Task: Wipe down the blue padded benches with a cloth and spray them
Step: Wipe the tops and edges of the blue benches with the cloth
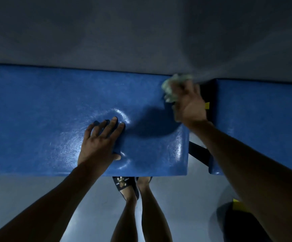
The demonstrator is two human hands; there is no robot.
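Dim grey flooring surrounds the blue padded bench [54,110], where the left hand [98,142] presses flat with fingers spread mid-pad, while the right hand [188,103] grips the bunched pale cloth [172,88] at the far right corner, unwiped length running leftward.

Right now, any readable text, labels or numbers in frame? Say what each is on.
"EVERY": white letters on the black sandal strap, seen upside down, beside a small bear picture.
A second short word on the same strap, left of the bear: too small to read surely.
Yellow tags between the benches: no text visible.
Benches, cloth, wall: no text.
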